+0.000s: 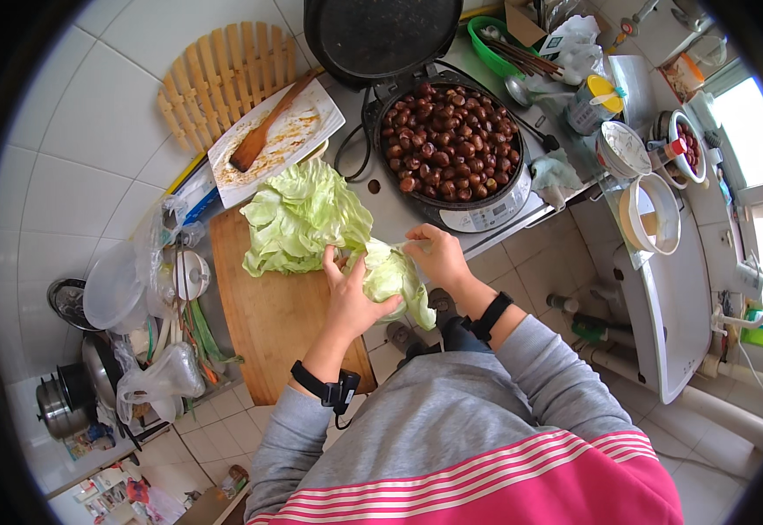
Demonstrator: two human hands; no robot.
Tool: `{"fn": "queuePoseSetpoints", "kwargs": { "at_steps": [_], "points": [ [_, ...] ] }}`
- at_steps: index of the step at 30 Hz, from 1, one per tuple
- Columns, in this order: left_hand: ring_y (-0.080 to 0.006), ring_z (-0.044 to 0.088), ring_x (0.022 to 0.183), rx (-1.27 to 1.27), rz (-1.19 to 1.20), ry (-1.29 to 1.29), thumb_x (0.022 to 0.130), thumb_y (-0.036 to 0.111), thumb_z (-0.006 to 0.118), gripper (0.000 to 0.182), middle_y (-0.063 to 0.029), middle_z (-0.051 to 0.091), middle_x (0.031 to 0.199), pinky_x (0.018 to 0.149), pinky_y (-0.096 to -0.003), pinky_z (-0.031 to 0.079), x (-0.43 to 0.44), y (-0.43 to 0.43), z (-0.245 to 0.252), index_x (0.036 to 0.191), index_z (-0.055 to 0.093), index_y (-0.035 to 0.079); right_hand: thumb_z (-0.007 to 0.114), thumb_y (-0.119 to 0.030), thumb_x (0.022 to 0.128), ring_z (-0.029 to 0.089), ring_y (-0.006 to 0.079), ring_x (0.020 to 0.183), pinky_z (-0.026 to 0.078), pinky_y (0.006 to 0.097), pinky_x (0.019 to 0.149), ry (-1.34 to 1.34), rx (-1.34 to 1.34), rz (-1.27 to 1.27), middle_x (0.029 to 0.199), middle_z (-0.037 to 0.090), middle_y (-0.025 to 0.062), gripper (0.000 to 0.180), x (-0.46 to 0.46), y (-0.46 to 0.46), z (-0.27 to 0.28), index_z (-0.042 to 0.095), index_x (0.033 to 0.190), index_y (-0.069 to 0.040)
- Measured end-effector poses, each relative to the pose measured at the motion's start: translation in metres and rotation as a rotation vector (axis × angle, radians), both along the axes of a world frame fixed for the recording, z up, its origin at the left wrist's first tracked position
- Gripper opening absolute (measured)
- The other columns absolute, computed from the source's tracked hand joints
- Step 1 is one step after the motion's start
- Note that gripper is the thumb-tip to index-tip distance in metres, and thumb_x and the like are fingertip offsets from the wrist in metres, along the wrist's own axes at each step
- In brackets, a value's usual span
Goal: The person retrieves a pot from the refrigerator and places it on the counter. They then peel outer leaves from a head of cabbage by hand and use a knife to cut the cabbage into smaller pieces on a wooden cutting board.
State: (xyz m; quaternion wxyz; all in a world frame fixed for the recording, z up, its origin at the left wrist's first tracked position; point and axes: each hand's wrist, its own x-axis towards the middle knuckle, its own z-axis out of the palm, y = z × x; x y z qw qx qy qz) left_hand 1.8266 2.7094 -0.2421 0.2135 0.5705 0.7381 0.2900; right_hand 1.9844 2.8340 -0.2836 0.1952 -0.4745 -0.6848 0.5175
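A pale green head of cabbage (386, 281) is held just past the right edge of a wooden cutting board (283, 321). My left hand (350, 294) grips it from the left, fingers spread and thumb across its near side. On the other side, my right hand (439, 254) pinches a leaf at the top right of the head. The pinched edge is mostly hidden by the fingers. Loose torn leaves (306, 216) lie heaped on the far part of the board, touching the head.
Behind stands an electric griddle (479, 216), lid up, full of chestnuts (450, 141). A stained white plate (302, 131) holds a wooden spatula (266, 125). Plastic bags (165, 374) and scallions (203, 335) lie left; a sink (670, 315) is at right.
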Motion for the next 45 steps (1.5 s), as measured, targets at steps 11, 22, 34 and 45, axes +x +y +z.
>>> {"fn": "queuePoseSetpoints", "kwargs": {
  "at_steps": [11, 22, 34, 45],
  "points": [
    [-0.0515, 0.033, 0.126, -0.117, 0.193, 0.120, 0.057, 0.046, 0.091, 0.092, -0.0382, 0.022, 0.138, 0.103, -0.0480, 0.040, 0.024, 0.011, 0.008, 0.127, 0.052, 0.000, 0.070, -0.045, 0.085, 0.059, 0.0330, 0.108, 0.051, 0.0386, 0.090, -0.096, 0.210, 0.385, 0.106, 0.062, 0.0121, 0.046, -0.001, 0.028, -0.018, 0.068, 0.114, -0.009],
    [-0.0517, 0.031, 0.129, -0.090, 0.111, 0.196, 0.056, 0.049, 0.091, 0.091, -0.0401, 0.029, 0.136, 0.106, -0.0475, 0.037, 0.016, 0.011, 0.001, 0.128, 0.059, 0.003, 0.066, -0.025, 0.086, 0.057, 0.0300, 0.106, 0.055, 0.0444, 0.078, -0.491, 0.679, 0.511, 0.106, 0.066, 0.0050, 0.022, -0.027, 0.025, 0.000, 0.067, 0.104, -0.012],
    [-0.0530, 0.029, 0.134, -0.106, 0.106, 0.009, 0.057, 0.043, 0.092, 0.082, -0.0375, 0.015, 0.146, 0.108, -0.0470, 0.039, 0.006, 0.009, 0.005, 0.123, 0.060, 0.008, 0.063, -0.015, 0.085, 0.066, 0.0316, 0.104, 0.053, 0.0406, 0.087, -0.580, 0.184, 0.719, 0.108, 0.070, 0.0117, 0.029, -0.060, 0.042, -0.001, 0.068, 0.113, -0.016],
    [-0.0482, 0.032, 0.134, -0.006, 0.087, -0.045, 0.051, 0.033, 0.096, 0.079, -0.0285, 0.010, 0.149, 0.109, -0.0479, 0.039, 0.001, 0.005, 0.001, 0.120, 0.061, 0.015, 0.069, -0.017, 0.077, 0.066, 0.0363, 0.096, 0.052, 0.0434, 0.086, -0.284, 0.198, 0.686, 0.098, 0.070, 0.0176, 0.031, -0.067, 0.056, -0.036, 0.071, 0.107, -0.011]
  ]
}}
